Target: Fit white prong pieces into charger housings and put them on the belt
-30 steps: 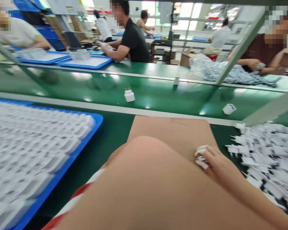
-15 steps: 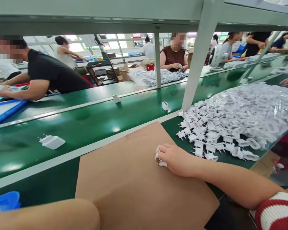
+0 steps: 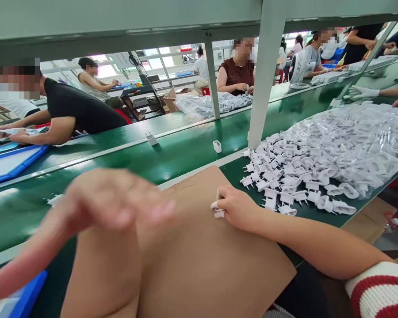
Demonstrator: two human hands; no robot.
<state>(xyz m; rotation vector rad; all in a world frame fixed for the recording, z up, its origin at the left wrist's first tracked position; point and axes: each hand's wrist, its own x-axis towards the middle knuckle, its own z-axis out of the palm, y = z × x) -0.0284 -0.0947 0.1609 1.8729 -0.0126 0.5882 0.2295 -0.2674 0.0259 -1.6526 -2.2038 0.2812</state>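
A large sheet of brown cardboard (image 3: 199, 260) lies in front of me. My right hand (image 3: 237, 207) rests on its right part, fingers curled together, with white on the fingertips that looks like finger covers. Something small and partly metallic seems pinched there, too hidden to name. Over the cardboard's left side, close to the camera, my left hand (image 3: 119, 196) is raised and smeared by motion. Its fingers are stretched out and I see nothing in them. Right of my right hand is a heap of white two-pin plug pieces (image 3: 285, 181), spilling from a clear plastic bag (image 3: 361, 137).
On the green conveyor belt (image 3: 182, 154) sit a white charger (image 3: 151, 139) and another white block (image 3: 217, 146). One more charger (image 3: 55, 200) is partly behind my left hand. A metal post (image 3: 263, 79) rises by the heap. Blue tray (image 3: 35, 293) lower left; co-workers sit across.
My left hand has come into view over the cardboard, where only a bare arm showed at lower left. My right hand stays almost in place. The view has shifted slightly.
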